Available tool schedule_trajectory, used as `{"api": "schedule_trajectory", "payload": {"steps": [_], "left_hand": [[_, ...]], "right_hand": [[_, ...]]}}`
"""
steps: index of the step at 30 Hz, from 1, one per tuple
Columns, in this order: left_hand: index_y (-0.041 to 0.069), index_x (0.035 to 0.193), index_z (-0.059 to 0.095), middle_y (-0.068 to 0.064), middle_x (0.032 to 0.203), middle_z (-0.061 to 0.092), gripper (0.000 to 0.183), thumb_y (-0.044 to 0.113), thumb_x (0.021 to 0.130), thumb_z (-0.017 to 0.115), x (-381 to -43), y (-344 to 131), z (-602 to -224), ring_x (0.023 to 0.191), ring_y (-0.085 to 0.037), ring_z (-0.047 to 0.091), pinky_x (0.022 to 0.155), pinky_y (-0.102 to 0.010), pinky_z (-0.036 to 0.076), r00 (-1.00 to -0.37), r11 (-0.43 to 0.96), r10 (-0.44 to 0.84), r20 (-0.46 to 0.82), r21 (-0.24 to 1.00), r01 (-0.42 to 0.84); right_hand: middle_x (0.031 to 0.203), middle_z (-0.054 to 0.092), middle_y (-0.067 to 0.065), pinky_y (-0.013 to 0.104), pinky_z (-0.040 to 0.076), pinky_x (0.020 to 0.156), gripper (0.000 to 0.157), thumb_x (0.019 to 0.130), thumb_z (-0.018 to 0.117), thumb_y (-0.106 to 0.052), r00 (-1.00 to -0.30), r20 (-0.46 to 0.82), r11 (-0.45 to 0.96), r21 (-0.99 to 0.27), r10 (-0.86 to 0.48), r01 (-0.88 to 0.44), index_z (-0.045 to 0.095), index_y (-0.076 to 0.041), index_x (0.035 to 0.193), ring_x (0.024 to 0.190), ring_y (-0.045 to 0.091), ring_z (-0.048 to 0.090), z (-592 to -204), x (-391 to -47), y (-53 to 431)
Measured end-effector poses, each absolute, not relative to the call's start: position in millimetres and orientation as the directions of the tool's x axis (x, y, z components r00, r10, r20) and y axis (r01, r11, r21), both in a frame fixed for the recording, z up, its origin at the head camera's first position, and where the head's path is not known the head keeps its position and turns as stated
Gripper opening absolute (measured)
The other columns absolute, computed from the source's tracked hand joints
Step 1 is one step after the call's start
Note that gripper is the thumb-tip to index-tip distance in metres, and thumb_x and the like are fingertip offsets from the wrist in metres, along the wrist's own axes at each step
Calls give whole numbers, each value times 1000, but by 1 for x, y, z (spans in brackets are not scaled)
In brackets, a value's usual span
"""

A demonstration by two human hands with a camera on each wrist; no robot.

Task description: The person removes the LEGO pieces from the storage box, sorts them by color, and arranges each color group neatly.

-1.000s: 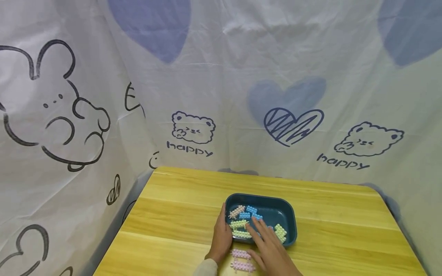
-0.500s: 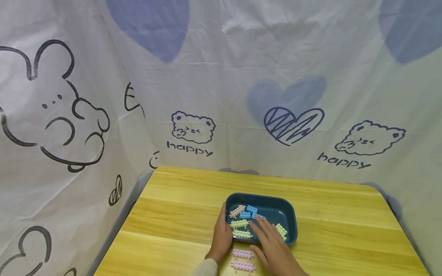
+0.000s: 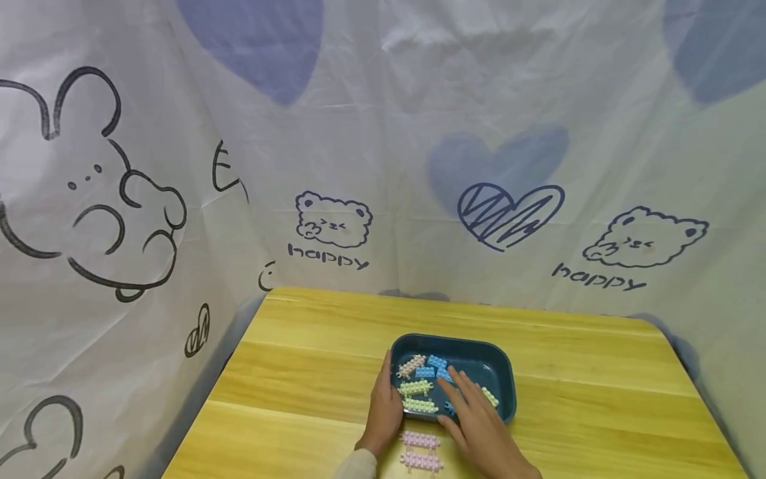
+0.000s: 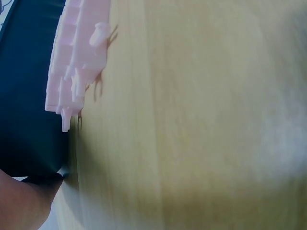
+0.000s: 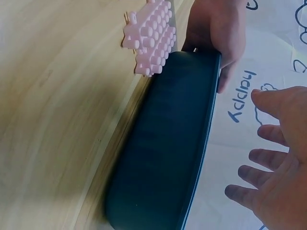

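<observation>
Right hand (image 3: 481,426) shifted slightly rightward; fingers (image 5: 264,158) spread over tray (image 3: 479,366), blue bricks (image 3: 425,372) just beside them.

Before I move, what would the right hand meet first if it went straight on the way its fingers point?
Most likely the blue blocks in the tray, just ahead of the right hand in the head view. Depth is unclear: it may pass above them.

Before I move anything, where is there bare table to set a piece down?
Bare table lies left of the left hand, right of the tray, and behind it. Crowded: the tray's left half, and the strip before it where two pink bricks lie.
</observation>
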State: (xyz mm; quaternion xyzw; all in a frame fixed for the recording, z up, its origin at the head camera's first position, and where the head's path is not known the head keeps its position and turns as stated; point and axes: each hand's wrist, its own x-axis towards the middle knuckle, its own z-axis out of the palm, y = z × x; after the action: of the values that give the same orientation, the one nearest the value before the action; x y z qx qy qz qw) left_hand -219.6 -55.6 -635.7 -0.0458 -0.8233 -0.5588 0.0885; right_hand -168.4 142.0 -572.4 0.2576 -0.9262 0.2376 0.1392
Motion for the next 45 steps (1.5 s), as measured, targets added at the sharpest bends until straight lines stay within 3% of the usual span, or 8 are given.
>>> {"api": "schedule_trajectory", "payload": {"steps": [8,19,27,45], "left_hand": [[-2,164,21,-23,166,28,66,-14,100,34,-225,-55,-636,152,-42,28,123,-55,23,-980,377,-24,196,910,173],[-4,163,22,-26,165,28,64,-14,100,32,-214,-57,-642,150,-44,28,120,-61,25,-987,359,-40,155,924,131],[-3,163,22,-24,166,29,65,-14,100,32,-218,-56,-640,151,-42,28,122,-58,24,-986,349,-41,163,927,139],[-4,162,24,-25,165,30,66,-14,97,34,-220,-57,-642,150,-44,29,122,-59,24,-984,363,-40,174,920,148]], "right_hand": [[156,46,25,66,43,110,58,95,76,-19,-844,350,756,-390,-406,-526,56,-3,148,138,50,47,-571,-174,143],[150,51,26,65,48,103,55,94,77,-20,-852,324,760,-394,-412,-517,59,-2,143,133,50,52,-583,-171,144],[152,49,25,67,44,108,54,96,74,-20,-881,288,769,-435,-375,-469,58,-2,144,137,50,48,-577,-177,145],[148,52,25,59,53,100,53,95,77,-16,-893,287,800,-406,-346,-441,59,2,141,129,46,55,-583,-194,145]]}}
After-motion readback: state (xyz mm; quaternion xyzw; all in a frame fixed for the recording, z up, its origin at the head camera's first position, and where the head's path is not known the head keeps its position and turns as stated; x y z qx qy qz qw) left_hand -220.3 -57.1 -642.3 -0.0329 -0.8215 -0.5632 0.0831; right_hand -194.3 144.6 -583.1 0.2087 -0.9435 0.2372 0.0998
